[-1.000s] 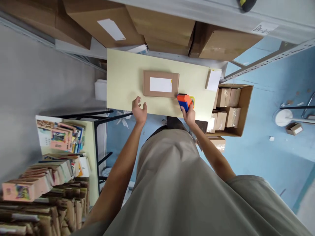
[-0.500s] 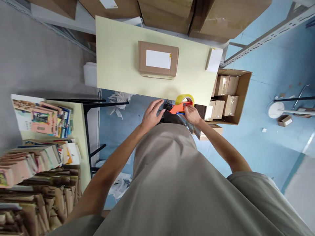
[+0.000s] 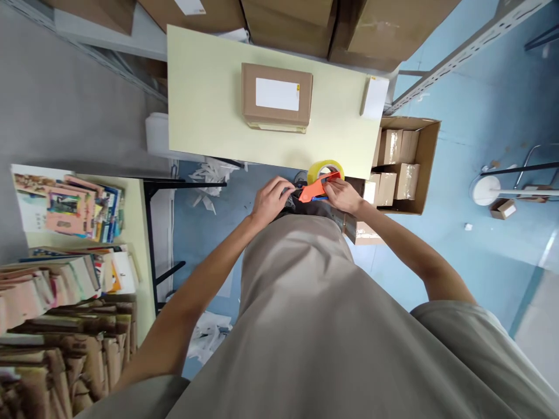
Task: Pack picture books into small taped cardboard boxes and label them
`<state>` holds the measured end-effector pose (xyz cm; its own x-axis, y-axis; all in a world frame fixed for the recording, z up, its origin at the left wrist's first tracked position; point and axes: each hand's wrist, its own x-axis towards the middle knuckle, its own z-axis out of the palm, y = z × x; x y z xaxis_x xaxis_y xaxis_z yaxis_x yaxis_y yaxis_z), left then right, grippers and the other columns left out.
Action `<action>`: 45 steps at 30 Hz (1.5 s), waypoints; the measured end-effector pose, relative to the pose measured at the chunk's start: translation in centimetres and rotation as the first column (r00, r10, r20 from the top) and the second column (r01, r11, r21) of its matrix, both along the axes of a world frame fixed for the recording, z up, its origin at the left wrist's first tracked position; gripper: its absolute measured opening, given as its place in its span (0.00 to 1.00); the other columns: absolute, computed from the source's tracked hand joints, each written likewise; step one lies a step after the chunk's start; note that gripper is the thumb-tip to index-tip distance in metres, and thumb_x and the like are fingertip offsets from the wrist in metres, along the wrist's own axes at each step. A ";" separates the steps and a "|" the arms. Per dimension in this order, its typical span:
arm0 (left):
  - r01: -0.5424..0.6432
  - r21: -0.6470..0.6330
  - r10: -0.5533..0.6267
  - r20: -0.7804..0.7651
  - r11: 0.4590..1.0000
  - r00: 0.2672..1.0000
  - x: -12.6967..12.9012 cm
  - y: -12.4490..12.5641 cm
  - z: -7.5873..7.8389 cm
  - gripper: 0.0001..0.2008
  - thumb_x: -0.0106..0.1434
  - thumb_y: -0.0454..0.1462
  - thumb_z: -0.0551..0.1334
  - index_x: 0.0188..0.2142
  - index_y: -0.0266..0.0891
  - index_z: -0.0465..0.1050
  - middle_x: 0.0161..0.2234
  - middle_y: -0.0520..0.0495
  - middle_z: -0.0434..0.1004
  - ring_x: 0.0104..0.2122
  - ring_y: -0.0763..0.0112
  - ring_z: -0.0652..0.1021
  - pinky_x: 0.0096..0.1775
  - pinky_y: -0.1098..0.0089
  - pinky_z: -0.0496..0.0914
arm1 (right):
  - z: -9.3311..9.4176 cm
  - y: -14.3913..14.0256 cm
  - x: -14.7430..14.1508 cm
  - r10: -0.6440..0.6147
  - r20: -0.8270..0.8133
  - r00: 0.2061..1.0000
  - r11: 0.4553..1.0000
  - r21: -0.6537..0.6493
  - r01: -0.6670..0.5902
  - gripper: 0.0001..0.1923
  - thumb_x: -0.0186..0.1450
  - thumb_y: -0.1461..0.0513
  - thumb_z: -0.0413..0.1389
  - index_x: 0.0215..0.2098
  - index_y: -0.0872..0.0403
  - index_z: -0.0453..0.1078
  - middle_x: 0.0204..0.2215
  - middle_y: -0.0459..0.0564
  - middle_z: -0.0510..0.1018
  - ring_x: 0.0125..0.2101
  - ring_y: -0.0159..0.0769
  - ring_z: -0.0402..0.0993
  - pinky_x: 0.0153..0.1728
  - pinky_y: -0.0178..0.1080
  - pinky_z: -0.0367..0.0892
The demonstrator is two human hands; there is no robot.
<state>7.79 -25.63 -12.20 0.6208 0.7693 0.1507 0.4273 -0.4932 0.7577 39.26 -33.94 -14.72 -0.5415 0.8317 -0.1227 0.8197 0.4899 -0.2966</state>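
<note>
My right hand (image 3: 343,195) is wrapped round an orange tape dispenser (image 3: 313,189) with a blue part below. A roll of yellowish clear tape (image 3: 322,169) is mounted on it, at the near edge of the table. My left hand (image 3: 271,201) is at the dispenser's dark front end, with thumb and fingertips pinched together there. Whatever is between those fingertips is too small to make out. Beyond both hands, a closed brown cardboard box (image 3: 277,110) with a white label on top lies on the pale yellow table (image 3: 205,116).
A small white box (image 3: 374,98) is at the table's right end. To the right, an open carton (image 3: 430,169) holds several taped boxes. Large cartons (image 3: 288,26) line the back. Books (image 3: 65,273) fill a side table at left, and paper scraps (image 3: 209,334) litter the blue floor.
My left hand's fingers have closed from spread to a pinch at the dispenser's front. The dispenser has tilted a little in my right hand. The whole view has shifted slightly.
</note>
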 end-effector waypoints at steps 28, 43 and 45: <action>-0.537 -0.194 0.561 0.103 0.821 0.821 7.6 12.2 -12.3 0.07 0.78 0.40 0.70 0.42 0.43 0.77 0.45 0.42 0.86 0.37 0.61 0.80 0.53 0.62 0.76 | 0.8 11.1 11.4 -0.267 0.498 0.825 0.907 -0.158 0.389 0.43 0.84 0.41 0.36 0.72 0.74 0.58 0.49 0.81 0.86 0.48 0.70 0.85 0.49 0.55 0.71; -0.759 -0.322 0.820 0.134 0.567 0.556 11.1 14.3 -14.3 0.05 0.77 0.39 0.70 0.43 0.43 0.78 0.44 0.44 0.84 0.45 0.61 0.83 0.58 0.63 0.78 | -1.7 13.7 11.3 -0.305 0.404 0.863 0.901 -0.171 0.399 0.48 0.83 0.41 0.29 0.74 0.76 0.57 0.50 0.82 0.85 0.49 0.71 0.84 0.51 0.60 0.74; -0.776 -0.392 0.862 0.102 0.494 0.497 11.5 14.7 -14.4 0.05 0.76 0.39 0.71 0.42 0.43 0.79 0.44 0.44 0.84 0.46 0.61 0.84 0.59 0.62 0.79 | -1.7 14.0 10.9 -0.312 0.405 0.859 0.892 -0.186 0.412 0.45 0.84 0.44 0.32 0.75 0.76 0.57 0.50 0.80 0.85 0.49 0.70 0.85 0.52 0.61 0.75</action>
<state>19.31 -10.93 -26.64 -0.3466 0.9326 -0.1007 0.3009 0.2122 0.9297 50.12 -19.95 -16.45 -0.0852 0.8707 -0.4843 0.9962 0.0839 -0.0244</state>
